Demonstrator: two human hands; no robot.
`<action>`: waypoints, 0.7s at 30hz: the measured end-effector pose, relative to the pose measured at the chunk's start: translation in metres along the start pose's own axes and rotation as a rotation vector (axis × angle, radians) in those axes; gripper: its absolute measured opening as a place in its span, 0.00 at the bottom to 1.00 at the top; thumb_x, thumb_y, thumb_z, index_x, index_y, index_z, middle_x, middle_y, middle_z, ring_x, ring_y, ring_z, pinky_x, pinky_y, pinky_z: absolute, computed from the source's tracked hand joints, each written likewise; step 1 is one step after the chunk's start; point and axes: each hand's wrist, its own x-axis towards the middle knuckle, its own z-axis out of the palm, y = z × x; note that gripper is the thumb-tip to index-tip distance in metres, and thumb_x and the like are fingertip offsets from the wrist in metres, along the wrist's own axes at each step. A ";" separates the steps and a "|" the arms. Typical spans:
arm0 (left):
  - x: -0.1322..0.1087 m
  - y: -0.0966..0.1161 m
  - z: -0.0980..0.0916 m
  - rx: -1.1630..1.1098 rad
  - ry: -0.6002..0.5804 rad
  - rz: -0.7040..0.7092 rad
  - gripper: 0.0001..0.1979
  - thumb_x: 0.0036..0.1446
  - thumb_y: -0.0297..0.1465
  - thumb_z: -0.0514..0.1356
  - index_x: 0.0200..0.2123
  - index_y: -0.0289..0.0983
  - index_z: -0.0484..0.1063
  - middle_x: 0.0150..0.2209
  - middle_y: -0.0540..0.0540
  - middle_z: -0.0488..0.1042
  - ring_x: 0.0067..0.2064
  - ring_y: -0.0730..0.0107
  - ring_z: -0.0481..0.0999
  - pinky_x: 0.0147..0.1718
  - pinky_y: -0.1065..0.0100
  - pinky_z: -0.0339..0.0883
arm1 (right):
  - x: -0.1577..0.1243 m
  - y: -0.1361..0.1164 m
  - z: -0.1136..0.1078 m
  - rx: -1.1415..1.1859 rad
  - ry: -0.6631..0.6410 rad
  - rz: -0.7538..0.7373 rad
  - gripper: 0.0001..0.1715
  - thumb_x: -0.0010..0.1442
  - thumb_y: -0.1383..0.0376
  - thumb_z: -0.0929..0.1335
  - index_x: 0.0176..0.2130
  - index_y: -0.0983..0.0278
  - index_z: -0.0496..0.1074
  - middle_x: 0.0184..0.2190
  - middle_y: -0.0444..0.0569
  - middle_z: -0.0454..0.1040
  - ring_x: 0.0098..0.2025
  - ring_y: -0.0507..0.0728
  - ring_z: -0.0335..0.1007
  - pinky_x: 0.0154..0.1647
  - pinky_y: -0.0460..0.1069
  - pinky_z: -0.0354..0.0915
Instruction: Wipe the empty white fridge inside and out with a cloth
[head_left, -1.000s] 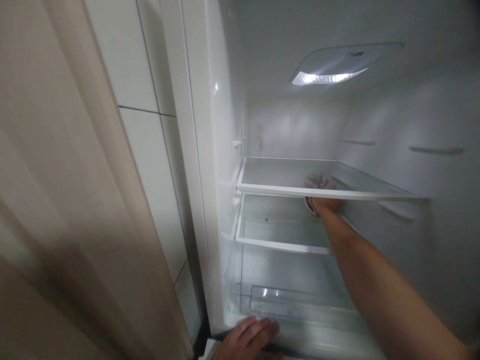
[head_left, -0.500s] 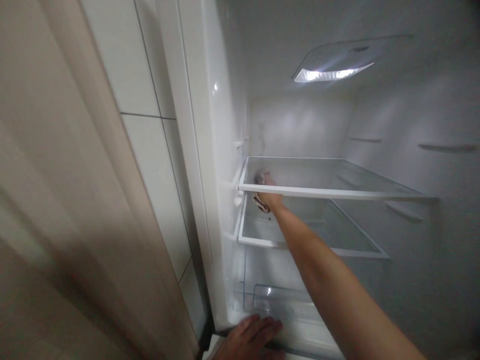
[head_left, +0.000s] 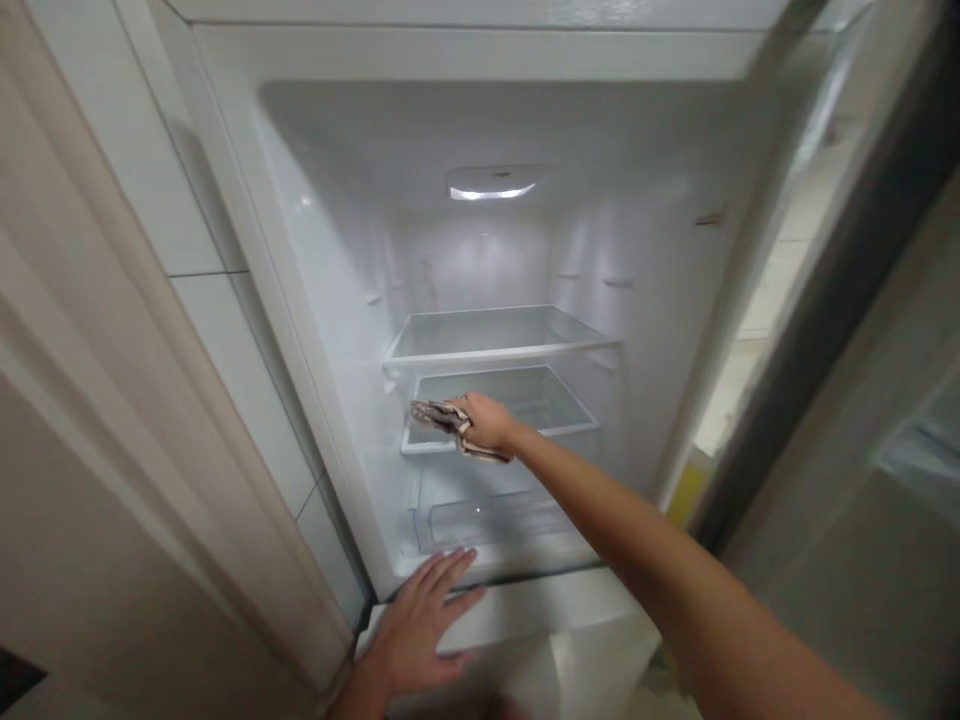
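Note:
My right hand is closed around a crumpled brown-and-white cloth. It reaches into the open fridge, in front of the lower glass shelf near its left side; whether the cloth touches the shelf I cannot tell. Above it sits the upper glass shelf, with a white front rim. My left hand rests with fingers spread at the fridge's bottom front edge, on the white ledge, holding nothing. Behind it is a clear plastic drawer at the fridge's bottom.
A lit lamp is on the fridge ceiling. The open door stands at the right, blurred. White wall tiles and a beige panel border the left side. Small shelf supports stick out of the inner walls.
My right hand has drawn the cloth out from under the upper shelf, forward and down. The view has pulled back, showing the whole fridge opening. My left hand's fingers are more spread.

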 end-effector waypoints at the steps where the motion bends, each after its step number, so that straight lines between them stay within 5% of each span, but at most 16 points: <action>1: 0.000 0.001 0.000 0.015 0.012 0.004 0.50 0.54 0.45 0.73 0.76 0.59 0.56 0.82 0.49 0.46 0.77 0.47 0.61 0.73 0.48 0.58 | -0.013 0.014 -0.008 -0.053 -0.002 0.069 0.27 0.71 0.57 0.66 0.67 0.47 0.71 0.55 0.51 0.77 0.55 0.61 0.76 0.47 0.48 0.68; 7: 0.000 -0.003 0.003 0.092 0.085 0.057 0.48 0.55 0.45 0.72 0.76 0.58 0.57 0.82 0.48 0.47 0.75 0.48 0.64 0.72 0.50 0.61 | -0.079 0.082 -0.041 -0.295 0.031 0.426 0.22 0.74 0.63 0.63 0.61 0.65 0.76 0.55 0.69 0.74 0.56 0.70 0.74 0.51 0.57 0.69; 15: 0.001 -0.003 0.005 0.118 0.197 0.091 0.47 0.56 0.43 0.71 0.75 0.59 0.58 0.82 0.49 0.46 0.75 0.50 0.66 0.71 0.52 0.63 | -0.105 0.090 -0.067 -0.522 -0.020 0.150 0.17 0.74 0.64 0.65 0.56 0.62 0.79 0.58 0.61 0.75 0.60 0.66 0.68 0.58 0.57 0.64; 21: 0.000 -0.001 0.005 0.111 0.138 0.063 0.52 0.52 0.43 0.74 0.76 0.60 0.55 0.82 0.49 0.45 0.76 0.50 0.64 0.72 0.52 0.61 | -0.078 0.119 -0.073 -0.605 0.077 0.107 0.24 0.75 0.71 0.58 0.59 0.69 0.77 0.61 0.65 0.73 0.62 0.66 0.65 0.60 0.58 0.60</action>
